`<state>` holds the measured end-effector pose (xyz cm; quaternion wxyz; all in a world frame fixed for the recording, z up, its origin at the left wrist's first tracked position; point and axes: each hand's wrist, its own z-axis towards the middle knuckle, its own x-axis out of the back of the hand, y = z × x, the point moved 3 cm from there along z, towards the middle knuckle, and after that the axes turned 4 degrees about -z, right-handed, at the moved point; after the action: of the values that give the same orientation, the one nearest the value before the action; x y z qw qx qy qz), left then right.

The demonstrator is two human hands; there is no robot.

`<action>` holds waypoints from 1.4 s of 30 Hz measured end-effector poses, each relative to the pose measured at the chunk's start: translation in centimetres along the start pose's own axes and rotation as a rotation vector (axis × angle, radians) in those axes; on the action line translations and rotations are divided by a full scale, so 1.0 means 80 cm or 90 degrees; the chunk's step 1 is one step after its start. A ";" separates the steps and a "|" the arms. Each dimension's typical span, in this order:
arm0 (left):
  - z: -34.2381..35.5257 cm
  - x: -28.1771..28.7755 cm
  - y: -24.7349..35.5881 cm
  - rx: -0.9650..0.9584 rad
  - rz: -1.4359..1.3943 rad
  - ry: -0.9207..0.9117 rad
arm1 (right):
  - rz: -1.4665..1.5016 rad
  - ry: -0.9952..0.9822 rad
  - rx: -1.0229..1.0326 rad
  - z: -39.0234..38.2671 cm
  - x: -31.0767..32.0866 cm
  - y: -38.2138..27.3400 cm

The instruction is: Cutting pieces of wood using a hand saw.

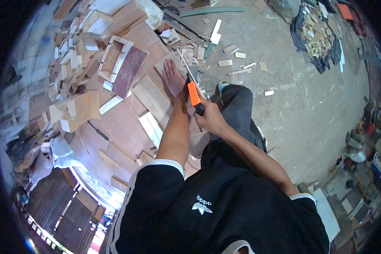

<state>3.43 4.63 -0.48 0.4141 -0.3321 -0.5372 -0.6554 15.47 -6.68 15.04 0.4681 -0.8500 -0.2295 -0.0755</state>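
Observation:
My left hand lies flat, fingers stretched out, on a small pale wooden board, pressing from above. My right hand is closed around the orange and black handle of a handsaw. Its thin blade points away from me along the right edge of that board, close beside my left hand. Whether the teeth are in the wood cannot be made out. A longer wooden plank lies just left of my left forearm, with a white-faced strip nearer to me.
Nailed wooden pieces and offcuts are heaped on the left of the work surface. A dark red-brown board lies among them. Small offcuts dot the concrete floor; a dark sack of scraps sits far right.

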 end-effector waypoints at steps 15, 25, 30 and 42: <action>-0.006 0.011 -0.026 0.012 0.019 0.010 | 0.012 -0.011 0.145 -0.068 -0.006 -0.005; -0.007 0.010 -0.027 -0.001 0.036 0.040 | 0.022 -0.015 0.075 -0.021 -0.025 0.010; -0.005 0.023 -0.028 0.011 0.016 0.046 | 0.061 0.110 0.310 -0.089 0.042 -0.078; -0.002 0.020 0.003 0.018 -0.009 -0.012 | 0.032 0.012 0.131 0.040 0.042 -0.039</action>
<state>2.99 4.19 0.99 0.4090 -0.3285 -0.5525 -0.6477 16.74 -1.53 16.86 0.5570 -0.8020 -0.2103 -0.0478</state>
